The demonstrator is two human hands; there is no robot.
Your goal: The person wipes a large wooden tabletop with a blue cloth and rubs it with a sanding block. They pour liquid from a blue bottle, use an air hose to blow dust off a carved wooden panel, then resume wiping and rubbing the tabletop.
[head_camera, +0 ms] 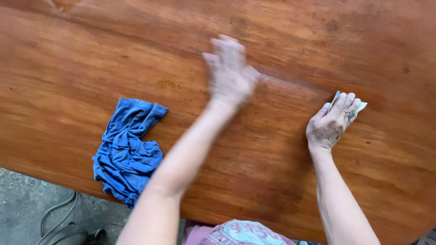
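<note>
The folded sheet of sandpaper [359, 107], pale green at its edges, lies flat on the wooden slab [91, 59], pinned under the fingers of the right hand [333, 123], which press down on it with only the corners showing past the fingertips. It sits to the right of the left hand [230, 72], well apart from it, so the right hand is the nearer by far. The left hand is spread open and blurred, palm down on bare wood, holding nothing. A crumpled blue rag [127, 152] lies near the slab's near edge, left of the left forearm. Below the edge, a grey floor [22, 204] with a dark cable [56, 215].
</note>
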